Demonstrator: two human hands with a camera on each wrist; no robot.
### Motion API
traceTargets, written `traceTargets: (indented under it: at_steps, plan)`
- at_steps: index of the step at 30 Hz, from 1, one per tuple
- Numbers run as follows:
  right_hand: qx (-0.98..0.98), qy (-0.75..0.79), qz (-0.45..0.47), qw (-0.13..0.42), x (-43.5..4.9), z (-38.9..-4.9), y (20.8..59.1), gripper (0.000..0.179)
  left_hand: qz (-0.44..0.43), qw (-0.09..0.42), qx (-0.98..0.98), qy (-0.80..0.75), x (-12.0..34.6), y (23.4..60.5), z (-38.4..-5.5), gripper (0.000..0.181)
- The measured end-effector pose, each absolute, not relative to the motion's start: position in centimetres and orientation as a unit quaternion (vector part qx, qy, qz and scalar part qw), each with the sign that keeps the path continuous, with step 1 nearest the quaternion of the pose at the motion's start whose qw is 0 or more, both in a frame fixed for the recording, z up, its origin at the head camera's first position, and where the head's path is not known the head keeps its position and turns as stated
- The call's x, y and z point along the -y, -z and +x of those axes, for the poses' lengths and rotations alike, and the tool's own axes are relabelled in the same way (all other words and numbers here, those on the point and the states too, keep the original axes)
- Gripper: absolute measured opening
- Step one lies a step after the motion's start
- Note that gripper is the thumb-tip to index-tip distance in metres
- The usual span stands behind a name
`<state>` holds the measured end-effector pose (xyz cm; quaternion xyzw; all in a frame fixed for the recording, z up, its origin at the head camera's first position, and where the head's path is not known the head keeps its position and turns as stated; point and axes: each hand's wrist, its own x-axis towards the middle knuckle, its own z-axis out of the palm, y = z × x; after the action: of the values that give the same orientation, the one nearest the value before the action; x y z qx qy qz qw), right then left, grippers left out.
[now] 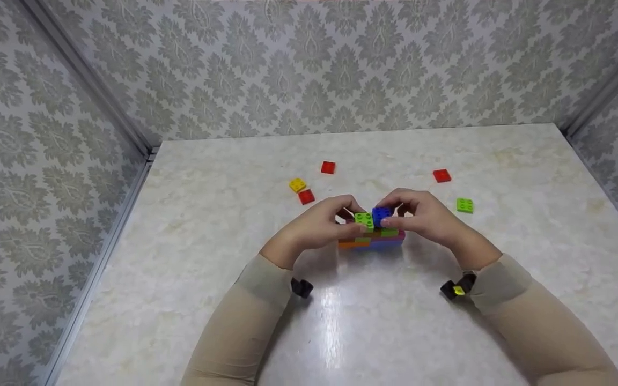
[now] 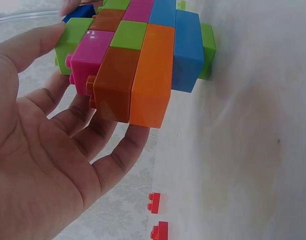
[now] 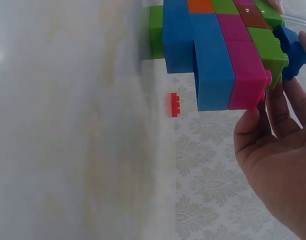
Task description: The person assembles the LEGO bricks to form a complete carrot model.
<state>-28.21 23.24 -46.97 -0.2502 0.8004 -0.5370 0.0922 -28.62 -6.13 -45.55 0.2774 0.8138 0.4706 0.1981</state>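
Observation:
A stack of building bricks [image 1: 387, 242], in orange, blue, pink, brown and green, stands on the table before me. My left hand [image 1: 321, 224] grips its left end, the thumb on a light green brick [image 2: 73, 42] in the top layer and the fingers along the far side. Between thumb and fingers, my right hand [image 1: 424, 215] pinches a blue brick [image 3: 291, 52]. This brick sits tilted at the top of the stack, right beside the green one. A lone green brick [image 3: 156, 32] shows at the bottom of the stack, against the table.
Behind the stack lie a yellow brick [image 1: 297, 185] and two red bricks, one next to the yellow [image 1: 306, 197] and one farther back [image 1: 328, 167]. To the right are another red brick [image 1: 441, 176] and a light green brick [image 1: 465, 205]. Patterned wall panels [image 1: 341, 69] border the table.

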Motion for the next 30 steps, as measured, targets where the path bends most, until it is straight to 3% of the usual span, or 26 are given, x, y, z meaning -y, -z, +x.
traceTargets:
  at_steps: [30]
  plan:
    - [-0.812,0.542,-0.211,0.055,-21.7,-25.9,48.1,0.022,0.276,0.196,-0.813,-0.474,6.1,45.7,-28.6,0.022]
